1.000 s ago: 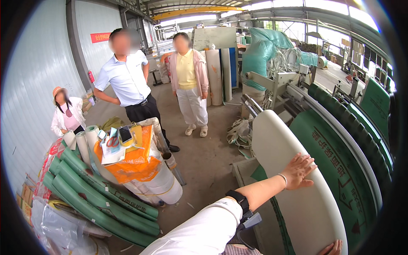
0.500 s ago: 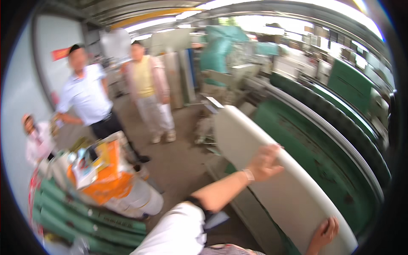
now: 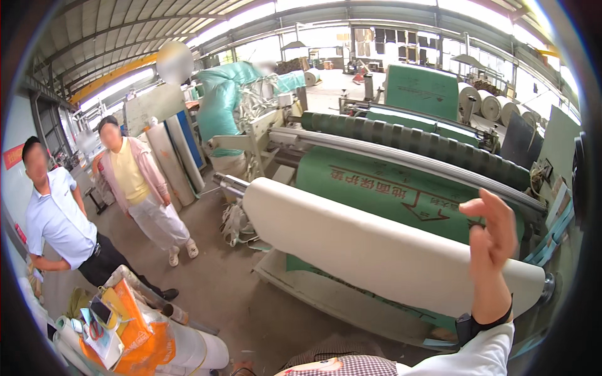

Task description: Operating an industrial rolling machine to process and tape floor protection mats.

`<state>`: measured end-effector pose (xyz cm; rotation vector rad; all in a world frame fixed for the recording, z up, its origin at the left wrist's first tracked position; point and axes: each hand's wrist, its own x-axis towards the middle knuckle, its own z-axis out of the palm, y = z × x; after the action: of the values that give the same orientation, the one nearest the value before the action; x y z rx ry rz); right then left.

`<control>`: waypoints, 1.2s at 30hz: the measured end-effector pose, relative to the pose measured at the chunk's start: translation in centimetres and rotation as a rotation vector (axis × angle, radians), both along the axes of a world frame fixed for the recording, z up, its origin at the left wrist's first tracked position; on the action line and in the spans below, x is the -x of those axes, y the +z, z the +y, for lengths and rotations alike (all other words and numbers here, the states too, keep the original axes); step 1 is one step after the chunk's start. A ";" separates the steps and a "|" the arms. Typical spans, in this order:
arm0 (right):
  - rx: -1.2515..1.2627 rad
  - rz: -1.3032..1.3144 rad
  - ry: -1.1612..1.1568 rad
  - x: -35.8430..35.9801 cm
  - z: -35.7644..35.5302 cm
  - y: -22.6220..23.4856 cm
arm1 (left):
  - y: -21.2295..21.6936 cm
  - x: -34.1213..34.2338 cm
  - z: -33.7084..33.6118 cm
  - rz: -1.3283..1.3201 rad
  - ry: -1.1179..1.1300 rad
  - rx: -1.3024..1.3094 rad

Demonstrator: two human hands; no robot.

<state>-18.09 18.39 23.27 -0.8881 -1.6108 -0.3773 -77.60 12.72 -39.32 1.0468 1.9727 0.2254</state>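
Observation:
My right hand [image 3: 492, 229] is raised at the right, its fingers bent and apart with nothing between them. A dark band circles that wrist. Behind the hand stretches a long roll of off-white sheet [image 3: 376, 244], wound on a metal shaft whose end [image 3: 229, 183] sticks out at the left. I cannot make out any contact between hand and roll. Green printed sheet [image 3: 351, 182] lies behind the roll and also shows below it. At the lower edge, a small patch of my left hand [image 3: 243, 368] shows; its fingers are mostly cut off.
Two people [image 3: 135, 182] stand at the left. Before them, an orange bag [image 3: 141, 332] with small items lies on white rolls [image 3: 210, 352]. A machine with a dark striped roller [image 3: 407, 147] spans the back. Scrap strips [image 3: 238, 225] hang by the shaft end.
My view has swung to the right, so the people sit further left. Both hands have come off the roll: the right is raised, the left has dropped to the lower edge.

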 end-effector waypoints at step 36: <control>-0.260 -0.579 1.033 10.8 6.8 14.2 | 10.9 -7.0 -4.6 -0.132 0.319 -0.148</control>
<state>-28.85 25.23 37.46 0.3472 -2.2406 -0.0874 -70.64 8.16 -28.39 0.7811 2.0176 0.6063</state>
